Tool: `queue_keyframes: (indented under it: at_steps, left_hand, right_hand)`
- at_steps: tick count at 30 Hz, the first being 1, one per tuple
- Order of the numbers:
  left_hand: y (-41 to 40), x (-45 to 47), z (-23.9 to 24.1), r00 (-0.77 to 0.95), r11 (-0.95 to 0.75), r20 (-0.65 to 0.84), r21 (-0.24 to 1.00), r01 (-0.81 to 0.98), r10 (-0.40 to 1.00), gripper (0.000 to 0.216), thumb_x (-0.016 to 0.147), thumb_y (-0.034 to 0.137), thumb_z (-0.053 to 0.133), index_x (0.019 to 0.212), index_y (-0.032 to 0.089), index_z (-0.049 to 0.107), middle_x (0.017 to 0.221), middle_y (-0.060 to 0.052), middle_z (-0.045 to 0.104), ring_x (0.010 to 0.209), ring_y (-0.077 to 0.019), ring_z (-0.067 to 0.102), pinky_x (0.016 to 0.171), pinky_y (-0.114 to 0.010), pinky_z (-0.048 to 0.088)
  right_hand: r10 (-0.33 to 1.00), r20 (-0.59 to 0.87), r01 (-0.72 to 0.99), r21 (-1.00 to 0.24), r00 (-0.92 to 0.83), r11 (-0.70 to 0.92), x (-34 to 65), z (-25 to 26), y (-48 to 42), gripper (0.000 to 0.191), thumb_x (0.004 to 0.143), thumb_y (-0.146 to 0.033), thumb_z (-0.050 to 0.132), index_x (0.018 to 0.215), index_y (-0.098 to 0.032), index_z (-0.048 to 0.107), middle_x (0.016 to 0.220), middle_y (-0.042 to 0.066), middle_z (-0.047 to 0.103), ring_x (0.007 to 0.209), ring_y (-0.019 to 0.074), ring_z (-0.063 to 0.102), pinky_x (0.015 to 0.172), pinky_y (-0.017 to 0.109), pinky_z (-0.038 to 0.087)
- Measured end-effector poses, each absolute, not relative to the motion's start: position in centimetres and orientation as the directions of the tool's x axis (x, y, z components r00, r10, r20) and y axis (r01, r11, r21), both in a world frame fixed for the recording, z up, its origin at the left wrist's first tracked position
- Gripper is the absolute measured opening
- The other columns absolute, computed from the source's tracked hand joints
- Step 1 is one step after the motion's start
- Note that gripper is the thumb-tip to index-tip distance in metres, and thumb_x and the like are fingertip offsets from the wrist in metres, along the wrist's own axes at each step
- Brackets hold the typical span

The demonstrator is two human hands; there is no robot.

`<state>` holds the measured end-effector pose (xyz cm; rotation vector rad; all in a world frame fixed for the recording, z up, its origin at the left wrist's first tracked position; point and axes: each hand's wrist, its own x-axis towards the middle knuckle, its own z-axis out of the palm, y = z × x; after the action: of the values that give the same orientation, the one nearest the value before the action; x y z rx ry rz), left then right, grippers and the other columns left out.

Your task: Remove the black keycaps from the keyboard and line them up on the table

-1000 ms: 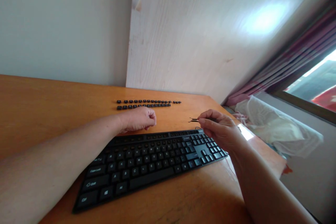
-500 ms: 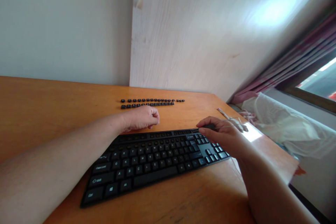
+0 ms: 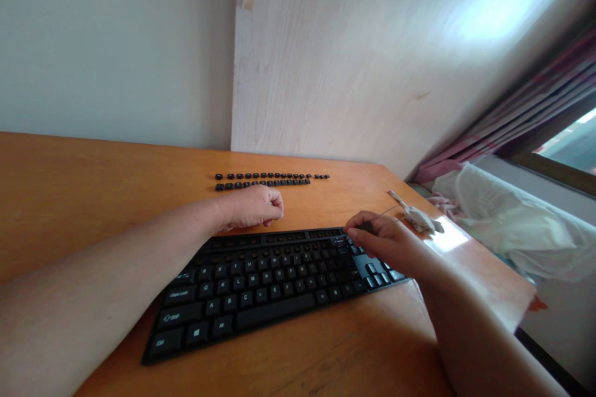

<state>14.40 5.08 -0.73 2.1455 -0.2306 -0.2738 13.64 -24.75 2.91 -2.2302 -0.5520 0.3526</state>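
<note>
With the right hand (image 3: 386, 245) pinching a small dark tool over the black plastic keyboard (image 3: 274, 282) and the left hand (image 3: 251, 208) fisted behind it, a slip could flick a keycap into the 2 rows of loose black keycaps (image 3: 270, 180).

An orange-brown wooden desk (image 3: 93, 186) meets a plain grey-white wall (image 3: 112, 43). A pale wood-grain panel (image 3: 335, 62) carries a bright glare. Pink curtains (image 3: 526, 118) edge a daylit window (image 3: 568, 142) beside crumpled white fabric (image 3: 512, 217).
</note>
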Motion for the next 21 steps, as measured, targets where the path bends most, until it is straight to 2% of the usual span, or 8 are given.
queue_keyframes:
  at_steps: [12,18,21]
  left_hand:
    - [4.93,14.26,-0.51,0.959,-0.565,-0.103,0.822,-0.066,-0.262,0.017,0.068,0.034,0.056,0.077,0.020,0.060,0.063,0.001,0.060,0.061,-0.0146,0.054,0.058,-0.026,0.037]
    - [5.06,14.49,-0.85,0.956,-0.543,-0.098,0.836,-0.073,-0.278,0.017,0.068,0.035,0.056,0.076,0.020,0.059,0.066,0.000,0.060,0.063,-0.0152,0.055,0.059,-0.026,0.039]
    - [5.05,14.48,-0.83,0.955,-0.541,-0.100,0.838,-0.070,-0.279,0.017,0.069,0.035,0.056,0.076,0.019,0.059,0.065,0.000,0.060,0.063,-0.0150,0.055,0.059,-0.025,0.039]
  right_hand:
    - [0.535,-0.123,0.254,-0.777,0.836,-0.576,14.11,2.48,-24.86,0.039,0.089,-0.057,0.053,0.098,-0.019,0.056,0.074,0.000,0.054,0.051,0.0086,0.047,0.043,0.020,0.032]
    - [0.578,-0.129,0.333,-0.708,0.806,-0.622,14.21,2.57,-24.91,0.032,0.093,-0.051,0.050,0.092,-0.020,0.056,0.075,0.001,0.060,0.053,0.0097,0.054,0.046,0.022,0.038]
    - [0.589,-0.142,0.329,-0.714,0.796,-0.617,14.42,2.88,-24.82,0.032,0.093,-0.051,0.050,0.094,-0.020,0.057,0.075,0.001,0.061,0.053,0.0100,0.055,0.046,0.022,0.038]
